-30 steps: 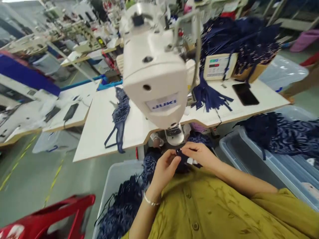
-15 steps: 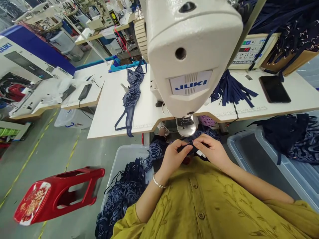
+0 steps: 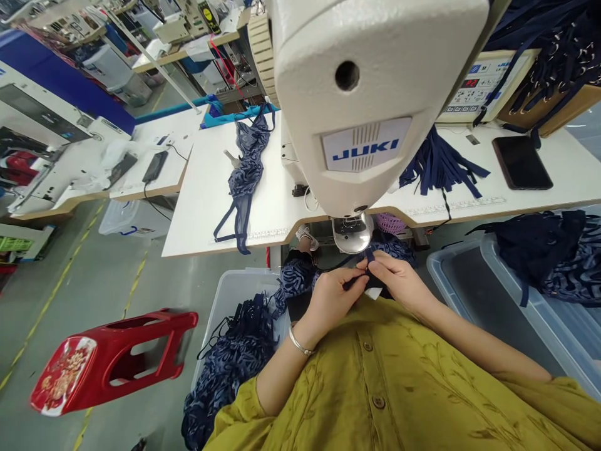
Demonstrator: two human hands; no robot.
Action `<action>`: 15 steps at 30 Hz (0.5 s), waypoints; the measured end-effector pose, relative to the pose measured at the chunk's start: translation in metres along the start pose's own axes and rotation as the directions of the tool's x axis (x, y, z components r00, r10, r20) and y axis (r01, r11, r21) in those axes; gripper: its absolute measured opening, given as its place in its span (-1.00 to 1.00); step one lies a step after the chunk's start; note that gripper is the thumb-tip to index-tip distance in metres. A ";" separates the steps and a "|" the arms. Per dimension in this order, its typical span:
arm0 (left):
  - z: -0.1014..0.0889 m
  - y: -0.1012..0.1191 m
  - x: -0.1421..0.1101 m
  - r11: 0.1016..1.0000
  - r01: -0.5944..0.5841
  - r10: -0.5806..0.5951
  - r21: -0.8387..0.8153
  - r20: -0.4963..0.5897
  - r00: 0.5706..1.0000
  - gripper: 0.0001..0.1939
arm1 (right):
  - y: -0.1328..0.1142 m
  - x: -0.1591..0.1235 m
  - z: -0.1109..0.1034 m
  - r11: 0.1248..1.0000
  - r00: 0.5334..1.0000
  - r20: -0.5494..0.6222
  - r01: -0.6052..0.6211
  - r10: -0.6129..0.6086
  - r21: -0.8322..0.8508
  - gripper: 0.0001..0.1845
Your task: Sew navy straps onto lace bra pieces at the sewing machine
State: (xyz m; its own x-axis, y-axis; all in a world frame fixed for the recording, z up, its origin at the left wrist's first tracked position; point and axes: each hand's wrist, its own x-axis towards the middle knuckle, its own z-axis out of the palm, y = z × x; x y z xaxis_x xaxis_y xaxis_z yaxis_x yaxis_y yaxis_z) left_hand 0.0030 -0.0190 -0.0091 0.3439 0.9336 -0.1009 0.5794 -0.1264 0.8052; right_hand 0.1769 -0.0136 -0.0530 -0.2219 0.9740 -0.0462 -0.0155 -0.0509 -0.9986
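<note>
Just below the head of a white sewing machine (image 3: 370,103), my two hands work close together in front of my body. My right hand (image 3: 400,279) pinches a navy bra strap (image 3: 369,255), which stands up between the fingertips. With thumb and fingers pressed together, my left hand (image 3: 334,299) grips the dark fabric at the same strap. Part of the garment hangs beneath the fingers and is largely hidden. Above the hands is the machine's round metal foot area (image 3: 352,233). A patterned navy bra (image 3: 248,172) lies on the white table (image 3: 200,210) to the left.
A clear bin (image 3: 220,294) at my left holds a heap of patterned bras. More clear bins (image 3: 451,266) stand at my right. A bundle of navy straps (image 3: 434,166), a phone (image 3: 522,163) and a control panel (image 3: 486,84) are on the table. A red stool (image 3: 117,357) lies on the floor.
Both hands have stayed near the machine's foot. The strap now points up between the right fingertips, and the left fingertips sit slightly lower. The view has shifted a little.
</note>
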 end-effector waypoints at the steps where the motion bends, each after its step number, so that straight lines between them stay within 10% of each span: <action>1: 0.000 0.000 0.000 1.000 0.008 -0.008 0.024 0.006 1.000 -0.77 | 0.002 0.000 0.001 1.000 1.000 -0.013 -0.003 0.003 0.021 -0.69; 15: 0.002 0.012 -0.012 0.704 -0.245 0.441 0.666 -0.140 0.886 -0.80 | 0.002 -0.007 0.002 0.984 0.978 -0.133 0.170 -0.161 0.056 -0.78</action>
State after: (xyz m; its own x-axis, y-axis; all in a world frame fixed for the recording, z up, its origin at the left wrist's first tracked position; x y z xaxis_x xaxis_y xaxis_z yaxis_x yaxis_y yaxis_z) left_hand 0.0073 -0.0329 0.0002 0.4567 0.8188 0.3477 0.8162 -0.5412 0.2022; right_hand 0.1769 -0.0210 -0.0544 -0.0853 0.9900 0.1122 -0.1076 0.1028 -0.9889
